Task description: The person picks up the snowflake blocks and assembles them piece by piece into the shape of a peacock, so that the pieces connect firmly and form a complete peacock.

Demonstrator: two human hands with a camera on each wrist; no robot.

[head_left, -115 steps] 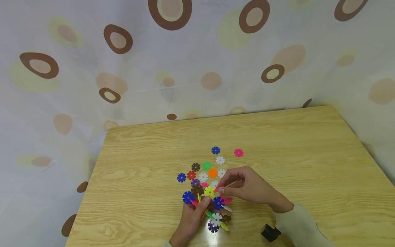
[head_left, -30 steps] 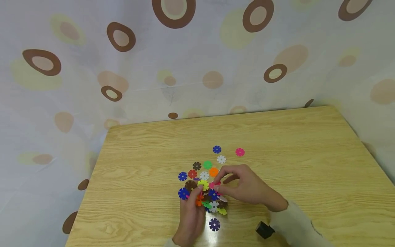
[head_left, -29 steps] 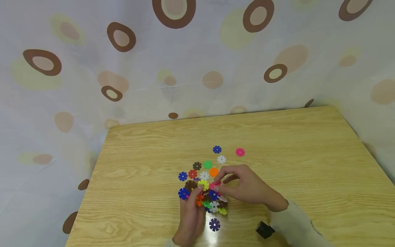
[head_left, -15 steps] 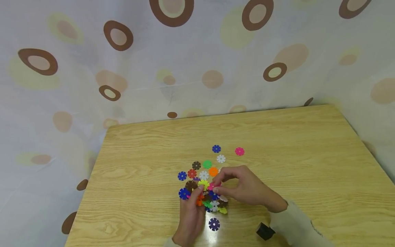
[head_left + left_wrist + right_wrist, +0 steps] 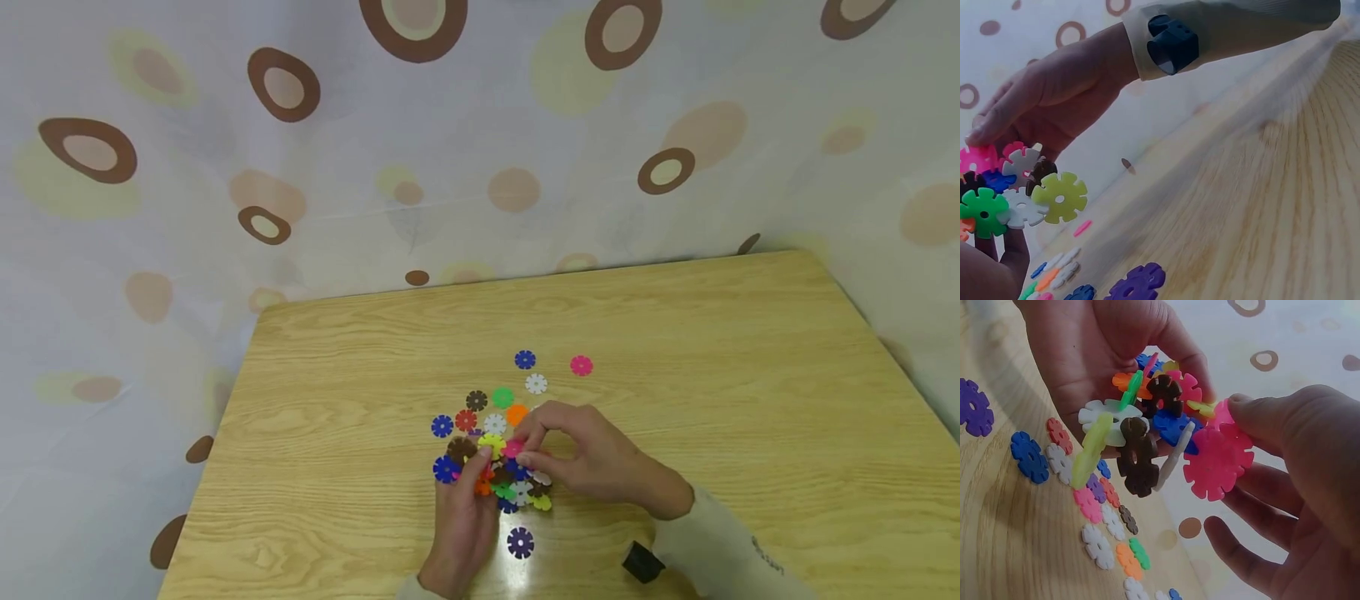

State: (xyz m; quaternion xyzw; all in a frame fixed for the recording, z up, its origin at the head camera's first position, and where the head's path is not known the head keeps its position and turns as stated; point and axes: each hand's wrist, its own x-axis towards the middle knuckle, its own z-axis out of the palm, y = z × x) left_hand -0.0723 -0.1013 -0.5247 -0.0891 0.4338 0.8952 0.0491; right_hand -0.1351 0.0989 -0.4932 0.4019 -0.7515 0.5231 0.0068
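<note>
My left hand (image 5: 463, 521) grips a cluster of interlocked notched plastic discs over the table, its thumb on the yellow disc (image 5: 492, 446). The cluster mixes blue, brown, orange, green, white and pink discs, some standing at angles. My right hand (image 5: 603, 462) pinches a pink disc (image 5: 513, 449) between thumb and index finger, right beside the yellow one. In the right wrist view, a larger-looking pink disc (image 5: 1217, 461) of the cluster hangs below that thumb. A green disc (image 5: 984, 213) and a yellow-green disc (image 5: 1060, 198) show on the cluster's near side in the left wrist view.
Loose discs lie on the wooden table (image 5: 337, 400) beyond the cluster, among them blue (image 5: 525, 360), pink (image 5: 581, 366), green (image 5: 503, 397) and orange (image 5: 517, 415). A dark purple disc (image 5: 521, 542) lies nearer. A black wrist camera (image 5: 642, 562) sits by the right sleeve.
Since the oldest frame, the cluster has turned and shifted up, away from the dark purple disc. The right hand's pink disc has come against the yellow disc. The last second shows only slight shifts.
</note>
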